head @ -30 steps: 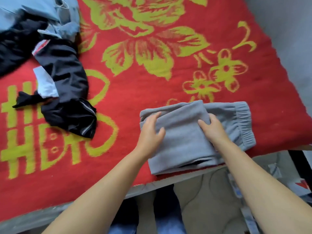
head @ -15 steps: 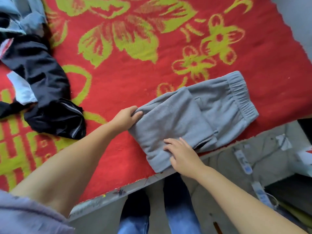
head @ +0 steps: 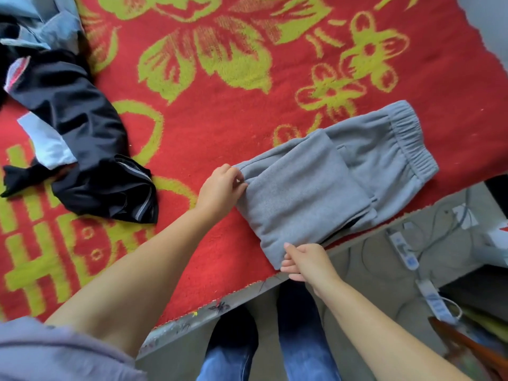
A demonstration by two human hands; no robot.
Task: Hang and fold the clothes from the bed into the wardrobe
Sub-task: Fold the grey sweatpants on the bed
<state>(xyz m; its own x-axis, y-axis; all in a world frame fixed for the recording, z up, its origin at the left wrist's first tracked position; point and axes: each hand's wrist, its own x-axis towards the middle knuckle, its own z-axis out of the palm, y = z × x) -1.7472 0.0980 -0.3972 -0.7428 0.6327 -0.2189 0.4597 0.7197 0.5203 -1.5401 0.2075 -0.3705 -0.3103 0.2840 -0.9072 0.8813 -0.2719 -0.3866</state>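
Between the left hand (head: 221, 188) and right hand (head: 305, 261), each grip pinching a folded-end corner, the grey trousers (head: 330, 185) lie at the bed (head: 220, 111) edge; uneven lifting would likely spill the fold open.

Folded trousers (head: 330, 182) lie on the blanket (head: 220, 119) at the bed's near edge, right of centre, waistband end to the far right. Left hand (head: 220, 189) at their far left corner, right hand (head: 305, 261) at the near corner. Crumpled jacket (head: 82, 149) well apart to the left; more clothes (head: 41, 26) behind it, far left.
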